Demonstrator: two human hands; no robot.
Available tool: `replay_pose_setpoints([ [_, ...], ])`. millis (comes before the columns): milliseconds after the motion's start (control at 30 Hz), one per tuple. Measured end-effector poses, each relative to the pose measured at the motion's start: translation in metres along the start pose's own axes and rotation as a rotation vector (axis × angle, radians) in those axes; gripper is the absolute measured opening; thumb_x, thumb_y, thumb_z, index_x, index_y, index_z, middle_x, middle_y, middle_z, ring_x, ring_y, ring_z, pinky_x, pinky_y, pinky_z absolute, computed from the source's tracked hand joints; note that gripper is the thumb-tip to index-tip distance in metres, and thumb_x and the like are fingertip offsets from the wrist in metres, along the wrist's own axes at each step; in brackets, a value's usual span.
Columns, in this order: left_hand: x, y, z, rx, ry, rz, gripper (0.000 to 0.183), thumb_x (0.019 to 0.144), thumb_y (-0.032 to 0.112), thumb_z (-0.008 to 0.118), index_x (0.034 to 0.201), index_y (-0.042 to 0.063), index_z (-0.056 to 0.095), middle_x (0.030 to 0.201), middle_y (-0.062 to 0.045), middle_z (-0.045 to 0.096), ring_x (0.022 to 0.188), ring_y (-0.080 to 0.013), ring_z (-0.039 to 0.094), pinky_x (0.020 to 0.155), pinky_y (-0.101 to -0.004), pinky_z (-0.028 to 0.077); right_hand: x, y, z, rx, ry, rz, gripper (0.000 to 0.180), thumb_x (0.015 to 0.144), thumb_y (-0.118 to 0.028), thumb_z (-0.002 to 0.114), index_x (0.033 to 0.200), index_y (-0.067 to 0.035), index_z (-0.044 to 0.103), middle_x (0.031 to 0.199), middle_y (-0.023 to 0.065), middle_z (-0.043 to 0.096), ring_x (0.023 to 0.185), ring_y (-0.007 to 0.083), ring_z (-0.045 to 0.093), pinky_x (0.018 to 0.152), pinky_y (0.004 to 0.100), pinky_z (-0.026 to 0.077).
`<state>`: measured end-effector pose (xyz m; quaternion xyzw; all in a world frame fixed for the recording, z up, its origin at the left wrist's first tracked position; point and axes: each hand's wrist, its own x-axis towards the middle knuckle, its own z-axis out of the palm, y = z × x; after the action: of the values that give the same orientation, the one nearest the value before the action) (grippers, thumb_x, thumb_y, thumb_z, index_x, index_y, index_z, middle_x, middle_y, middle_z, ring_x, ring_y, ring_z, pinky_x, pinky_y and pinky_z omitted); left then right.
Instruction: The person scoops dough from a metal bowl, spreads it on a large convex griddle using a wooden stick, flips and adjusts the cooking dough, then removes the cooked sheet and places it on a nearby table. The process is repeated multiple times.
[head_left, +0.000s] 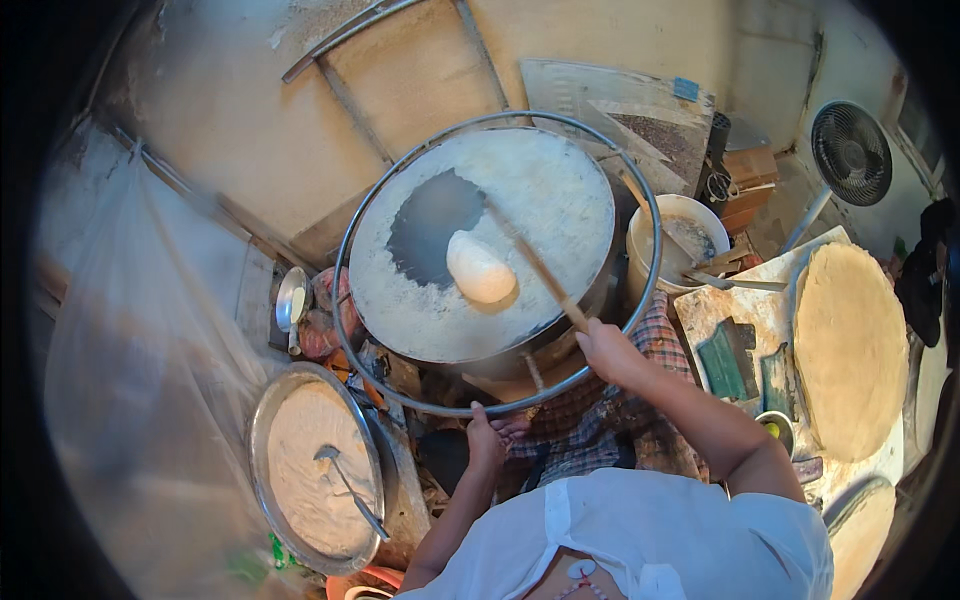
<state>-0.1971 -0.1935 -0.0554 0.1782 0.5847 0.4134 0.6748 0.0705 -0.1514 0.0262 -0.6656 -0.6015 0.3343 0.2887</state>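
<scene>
My right hand (611, 351) is closed on the handle of a long wooden tool (541, 268), whose far end rests on a round griddle (555, 180). Thin pale batter coats most of the griddle, with a dark bare patch at its upper left. A rounded lump of white dough (480, 268) lies between that patch and the tool. Round the griddle runs a metal ring (651, 247). My left hand (486, 436) is at the ring's near side, its thumb on the tube; its other fingers are partly hidden.
At the lower left, a metal basin (259, 450) of batter holds a ladle (351, 487). Right of the griddle stand a white bucket (716, 217) with tools and a board with a stack of round flatbreads (851, 352). A fan (852, 154) and plastic sheeting (150, 390) flank the area.
</scene>
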Motion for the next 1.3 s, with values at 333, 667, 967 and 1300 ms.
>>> replay_pose_setpoints([
  [333, -0.029, 0.019, 0.029, 0.552, -0.532, -0.204, 0.054, 0.097, 0.048, 0.044, 0.108, -0.004, 0.056, 0.094, -0.019, 0.066, 0.081, -0.0289, 0.067, 0.073, -0.0367, 0.054, 0.007, 0.003, -0.001, -0.076, -0.032, -0.058, 0.030, 0.094, -0.023, 0.049, 0.091, 0.007, 0.053, 0.082, 0.0304, 0.062, 0.080, 0.0455, 0.062, 0.071, 0.0517, 0.050],
  [667, 0.030, -0.006, -0.025, -0.069, 0.094, -0.025, 0.067, 0.098, 0.057, 0.023, 0.104, -0.003, 0.052, 0.092, -0.023, 0.067, 0.070, -0.0298, 0.066, 0.066, -0.0398, 0.055, 0.004, -0.006, -0.001, -0.088, -0.109, -0.109, 0.030, 0.094, -0.025, 0.050, 0.094, 0.005, 0.049, 0.078, 0.0311, 0.062, 0.080, 0.0473, 0.062, 0.068, 0.0516, 0.050],
  [967, -0.014, 0.001, 0.025, 0.376, -0.483, -0.283, 0.067, 0.097, 0.057, 0.030, 0.106, -0.005, 0.055, 0.091, -0.019, 0.067, 0.077, -0.0278, 0.067, 0.070, -0.0373, 0.053, 0.010, -0.011, 0.007, -0.084, -0.192, -0.058, 0.032, 0.093, -0.026, 0.051, 0.097, 0.005, 0.053, 0.080, 0.0298, 0.063, 0.081, 0.0462, 0.062, 0.070, 0.0529, 0.050],
  [1300, 0.016, 0.000, -0.007, -0.109, 0.295, -0.002, 0.069, 0.098, 0.056, 0.027, 0.123, -0.007, 0.037, 0.107, -0.027, 0.057, 0.089, -0.0409, 0.062, 0.080, -0.0501, 0.054, 0.013, -0.005, 0.016, -0.065, -0.148, -0.070, 0.034, 0.093, -0.027, 0.054, 0.092, 0.007, 0.052, 0.083, 0.0308, 0.062, 0.081, 0.0467, 0.061, 0.068, 0.0519, 0.049],
])
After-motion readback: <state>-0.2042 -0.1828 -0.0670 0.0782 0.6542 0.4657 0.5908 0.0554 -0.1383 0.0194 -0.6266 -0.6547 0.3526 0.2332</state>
